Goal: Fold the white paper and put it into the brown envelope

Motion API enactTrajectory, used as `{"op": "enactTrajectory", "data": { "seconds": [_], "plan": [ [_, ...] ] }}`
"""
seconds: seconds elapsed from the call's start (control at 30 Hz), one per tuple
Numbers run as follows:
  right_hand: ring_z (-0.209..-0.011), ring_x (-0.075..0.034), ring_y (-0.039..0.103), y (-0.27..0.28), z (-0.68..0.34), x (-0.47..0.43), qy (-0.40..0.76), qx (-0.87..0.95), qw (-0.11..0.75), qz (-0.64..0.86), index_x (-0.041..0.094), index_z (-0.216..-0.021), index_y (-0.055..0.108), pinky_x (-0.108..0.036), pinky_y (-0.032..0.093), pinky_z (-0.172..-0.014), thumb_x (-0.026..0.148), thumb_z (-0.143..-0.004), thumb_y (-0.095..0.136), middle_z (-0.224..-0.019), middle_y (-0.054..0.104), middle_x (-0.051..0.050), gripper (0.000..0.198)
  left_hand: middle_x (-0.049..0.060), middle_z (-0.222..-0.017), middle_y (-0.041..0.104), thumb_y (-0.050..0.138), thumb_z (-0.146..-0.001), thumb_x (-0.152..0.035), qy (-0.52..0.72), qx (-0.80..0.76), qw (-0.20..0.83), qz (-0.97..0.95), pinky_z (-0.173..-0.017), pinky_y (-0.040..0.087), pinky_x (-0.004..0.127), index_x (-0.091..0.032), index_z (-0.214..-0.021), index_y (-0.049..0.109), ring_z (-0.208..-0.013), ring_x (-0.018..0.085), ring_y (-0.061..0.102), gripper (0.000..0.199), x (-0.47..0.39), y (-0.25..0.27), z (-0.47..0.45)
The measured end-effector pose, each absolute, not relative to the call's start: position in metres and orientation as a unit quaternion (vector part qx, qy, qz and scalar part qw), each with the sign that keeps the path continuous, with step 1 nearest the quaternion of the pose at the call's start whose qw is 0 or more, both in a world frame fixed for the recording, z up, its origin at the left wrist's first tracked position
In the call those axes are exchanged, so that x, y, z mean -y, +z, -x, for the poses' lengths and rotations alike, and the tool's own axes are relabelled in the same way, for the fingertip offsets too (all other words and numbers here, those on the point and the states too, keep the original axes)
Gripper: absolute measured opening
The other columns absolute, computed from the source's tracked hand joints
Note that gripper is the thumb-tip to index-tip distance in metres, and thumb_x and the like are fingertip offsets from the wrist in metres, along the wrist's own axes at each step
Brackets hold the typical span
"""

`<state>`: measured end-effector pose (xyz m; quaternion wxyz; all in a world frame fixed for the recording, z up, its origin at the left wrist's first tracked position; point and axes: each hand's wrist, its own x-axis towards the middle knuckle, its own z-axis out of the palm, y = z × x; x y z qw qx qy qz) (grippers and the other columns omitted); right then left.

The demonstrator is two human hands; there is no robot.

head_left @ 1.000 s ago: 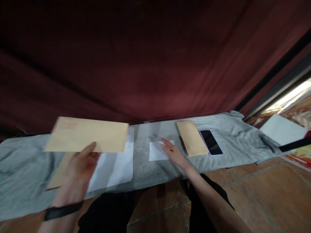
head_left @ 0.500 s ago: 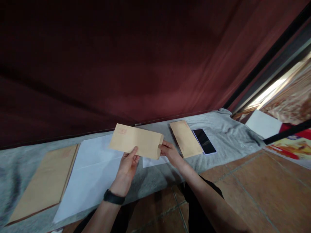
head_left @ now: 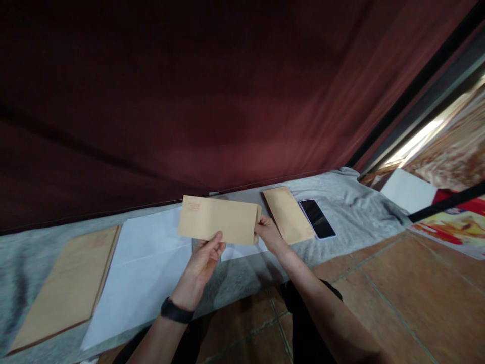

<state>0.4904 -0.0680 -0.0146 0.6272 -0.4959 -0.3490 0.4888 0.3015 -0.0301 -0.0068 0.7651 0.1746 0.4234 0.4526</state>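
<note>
Envelope (head_left: 217, 217) of brown paper is held up between both hands, above the grey cloth (head_left: 240, 275): its lower edge is pinched by the left hand (head_left: 208, 255), thumb in front, and its far end is gripped by the right hand (head_left: 268, 233). Just beyond the right hand, another brown envelope (head_left: 288, 215) and a phone (head_left: 318, 219) are seen. The held paper is judged light, flexible and easily creased, best taken lightly by opposite edges.
</note>
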Motion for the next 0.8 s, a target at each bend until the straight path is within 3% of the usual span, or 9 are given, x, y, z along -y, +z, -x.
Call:
{"op": "enactTrajectory", "data": {
  "seconds": [0.17,0.23,0.3,0.33,0.37,0.43,0.5,0.57,0.8],
  "plan": [
    [-0.076,-0.021,0.067,-0.007,-0.505,0.069,0.440,0.350,0.647,0.515,0.025,-0.084,0.072,-0.031,0.054,-0.068,0.055,-0.067,0.079,-0.073,0.073,0.003,0.035,0.006,-0.074,0.072,0.088,-0.068,-0.030,0.330,-0.430,0.757,-0.364,-0.056,0.051,0.023,-0.015,-0.072,0.070,-0.064,0.015,0.067,0.025,0.051,-0.008,-0.294],
    [-0.080,-0.022,0.068,-0.005,-0.509,0.071,0.443,0.351,0.648,0.511,0.025,-0.088,0.072,-0.032,0.055,-0.069,0.055,-0.069,0.079,-0.075,0.073,0.002,0.036,0.006,-0.066,0.069,0.082,-0.075,-0.042,0.291,-0.414,0.676,-0.536,-0.055,0.051,0.026,-0.017,-0.067,0.069,-0.059,0.017,0.065,0.029,0.063,-0.003,-0.290],
    [-0.081,-0.022,0.069,-0.003,-0.511,0.074,0.454,0.352,0.643,0.506,0.025,-0.089,0.072,-0.031,0.055,-0.069,0.054,-0.069,0.079,-0.076,0.073,0.002,0.036,0.007,-0.075,0.073,0.077,-0.080,-0.044,0.301,-0.373,0.508,-0.716,-0.074,0.056,0.034,-0.021,-0.073,0.073,-0.075,0.023,0.070,0.024,0.072,0.007,-0.287],
    [-0.081,-0.022,0.069,-0.003,-0.510,0.075,0.465,0.356,0.637,0.501,0.025,-0.089,0.072,-0.031,0.055,-0.068,0.054,-0.069,0.079,-0.077,0.073,0.002,0.036,0.009,-0.093,0.076,0.076,-0.081,-0.042,0.311,-0.347,0.405,-0.787,-0.092,0.053,0.041,-0.024,-0.087,0.076,-0.095,0.028,0.071,0.020,0.074,0.014,-0.287],
    [-0.080,-0.022,0.069,-0.003,-0.509,0.076,0.478,0.362,0.628,0.496,0.024,-0.090,0.072,-0.031,0.054,-0.067,0.053,-0.069,0.079,-0.078,0.073,0.001,0.036,0.010,-0.117,0.073,0.077,-0.080,-0.042,0.309,-0.324,0.305,-0.841,-0.107,0.044,0.049,-0.027,-0.107,0.075,-0.117,0.032,0.064,0.030,0.074,0.021,-0.288],
    [-0.078,-0.021,0.068,-0.003,-0.506,0.079,0.507,0.375,0.603,0.488,0.025,-0.092,0.072,-0.030,0.053,-0.064,0.053,-0.069,0.080,-0.077,0.074,0.002,0.037,0.013,-0.155,0.047,0.078,-0.079,-0.041,0.274,-0.318,0.146,-0.896,-0.120,0.020,0.060,-0.029,-0.142,0.055,-0.146,0.038,0.037,0.068,0.067,0.033,-0.289],
    [-0.073,-0.019,0.067,-0.003,-0.503,0.082,0.531,0.387,0.581,0.481,0.024,-0.092,0.072,-0.028,0.051,-0.061,0.053,-0.069,0.080,-0.076,0.073,0.003,0.038,0.016,-0.168,0.017,0.081,-0.074,-0.046,0.226,-0.322,0.067,-0.917,-0.121,0.009,0.065,-0.027,-0.158,0.028,-0.154,0.041,0.015,0.101,0.054,0.037,-0.289],
    [-0.068,-0.017,0.065,-0.003,-0.502,0.084,0.553,0.396,0.560,0.472,0.024,-0.092,0.073,-0.026,0.049,-0.059,0.052,-0.071,0.080,-0.075,0.073,0.003,0.037,0.017,-0.169,0.008,0.080,-0.071,-0.051,0.181,-0.326,0.050,-0.926,-0.121,0.007,0.066,-0.026,-0.161,0.013,-0.154,0.041,0.011,0.115,0.040,0.034,-0.286],
    [-0.058,-0.014,0.060,0.004,-0.500,0.087,0.566,0.397,0.534,0.486,0.024,-0.089,0.073,-0.023,0.044,-0.055,0.049,-0.073,0.078,-0.070,0.071,0.004,0.030,0.020,-0.165,0.022,0.083,-0.063,-0.052,0.122,-0.323,0.067,-0.936,-0.120,0.009,0.067,-0.028,-0.162,0.006,-0.151,0.043,0.022,0.128,0.024,0.015,-0.274]
  ]
}}
